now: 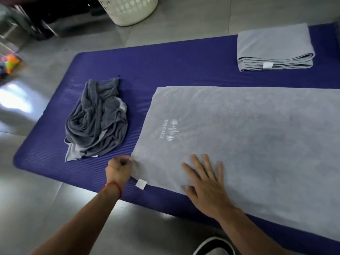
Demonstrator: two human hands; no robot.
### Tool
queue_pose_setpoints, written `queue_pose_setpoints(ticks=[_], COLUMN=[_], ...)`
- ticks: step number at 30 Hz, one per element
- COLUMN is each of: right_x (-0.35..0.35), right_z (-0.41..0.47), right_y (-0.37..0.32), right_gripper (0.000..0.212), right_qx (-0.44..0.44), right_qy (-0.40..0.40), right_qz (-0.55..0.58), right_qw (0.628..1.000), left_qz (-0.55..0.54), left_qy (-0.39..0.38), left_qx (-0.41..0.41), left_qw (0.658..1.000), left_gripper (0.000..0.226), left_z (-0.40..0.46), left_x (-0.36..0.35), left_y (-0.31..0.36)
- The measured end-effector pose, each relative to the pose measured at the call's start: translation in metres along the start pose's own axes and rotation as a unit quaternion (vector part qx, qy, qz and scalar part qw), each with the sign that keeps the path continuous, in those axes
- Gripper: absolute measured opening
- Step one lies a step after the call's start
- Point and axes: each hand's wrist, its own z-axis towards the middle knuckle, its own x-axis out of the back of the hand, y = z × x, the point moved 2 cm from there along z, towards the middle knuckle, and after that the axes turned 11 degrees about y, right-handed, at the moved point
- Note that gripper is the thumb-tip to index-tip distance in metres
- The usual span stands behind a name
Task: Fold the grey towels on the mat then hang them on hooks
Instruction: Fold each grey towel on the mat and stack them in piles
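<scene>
- A light grey towel [248, 137] lies spread flat on the purple mat [165, 65], its white logo facing up.
- The left hand [120, 169] pinches the towel's near-left edge, fingers curled on the cloth.
- The right hand [206, 183] rests flat on the towel, fingers spread.
- A crumpled dark grey towel [97, 120] sits just left of it.
- A folded grey towel [274, 48] lies at the mat's far right.
- A white laundry basket [128, 10] stands on the floor beyond.

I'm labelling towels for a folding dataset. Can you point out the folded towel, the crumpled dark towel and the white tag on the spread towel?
folded towel [274, 43]: head view, middle of its flat top layer.
crumpled dark towel [95, 120]: head view, centre of the bunched folds.
white tag [141, 184]: head view, middle of the tag.
</scene>
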Motion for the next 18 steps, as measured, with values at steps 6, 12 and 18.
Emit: queue_pose_setpoints(ticks=[6, 12, 18], right_x=[0.057, 0.069, 0.042], right_z=[0.027, 0.039, 0.029], right_y=[-0.017, 0.018, 0.050], right_gripper=[0.025, 0.016, 0.014], right_qx=[-0.222, -0.319, -0.262], right_qy=[-0.002, 0.043, 0.125], right_qz=[0.543, 0.552, 0.303], right_qw=[0.810, 0.769, 0.908], left_qz=[-0.111, 0.002, 0.144], left_qy=[-0.152, -0.177, -0.097], left_qx=[-0.160, -0.300, -0.401], left_qw=[0.969, 0.938, 0.899], left_gripper=[0.021, 0.019, 0.054], left_z=[-0.096, -0.070, 0.049], left_x=[0.005, -0.041, -0.125], left_y=[0.109, 0.189, 0.253])
